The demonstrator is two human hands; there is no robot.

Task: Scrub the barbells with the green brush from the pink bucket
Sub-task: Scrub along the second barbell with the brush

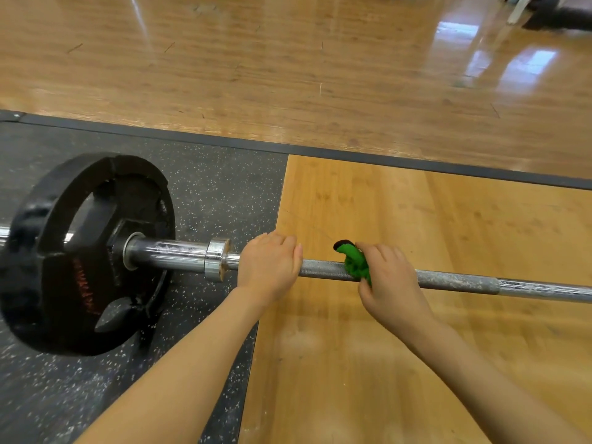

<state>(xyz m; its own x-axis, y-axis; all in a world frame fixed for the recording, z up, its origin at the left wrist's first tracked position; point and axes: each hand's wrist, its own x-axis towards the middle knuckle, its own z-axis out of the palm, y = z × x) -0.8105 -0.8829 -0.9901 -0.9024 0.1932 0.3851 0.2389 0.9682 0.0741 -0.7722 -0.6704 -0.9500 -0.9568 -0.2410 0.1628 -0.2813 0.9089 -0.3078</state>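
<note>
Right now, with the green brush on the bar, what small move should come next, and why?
Probably slide the green brush rightward along the barbell. The right hand holds it on the shaft, the left hand steadies the bar, and the stretch to the right looks dull and blotchy.

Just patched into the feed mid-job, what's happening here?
A person is scrubbing a barbell that lies across the wooden platform. The left hand grips the bar beside the sleeve collar, steadying it. The right hand holds the green brush against the knurled shaft. A black weight plate sits on the rubber mat.
</note>
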